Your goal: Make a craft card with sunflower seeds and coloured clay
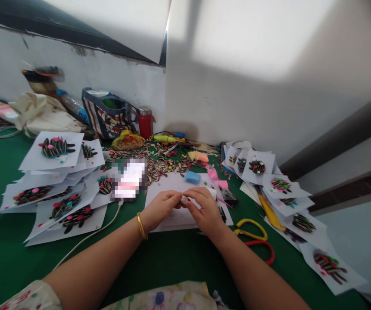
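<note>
My left hand (159,209) and my right hand (204,211) meet over a white sheet of paper (166,185) on the green table (172,258). Both pinch a small white lump (184,199) between their fingertips. A gold bangle (141,225) sits on my left wrist. Pieces of blue clay (192,177), pink clay (212,173) and orange clay (201,156) lie just beyond the sheet. Behind them spreads a heap of sunflower seeds (159,161).
Stacks of white cards with seed-and-clay pictures lie at left (59,206) and right (288,193). Yellow scissors (250,229) and red scissors (264,249) rest right of my right wrist. A red flask (145,122), a striped bag (107,114) and a white cable (88,237) are also there.
</note>
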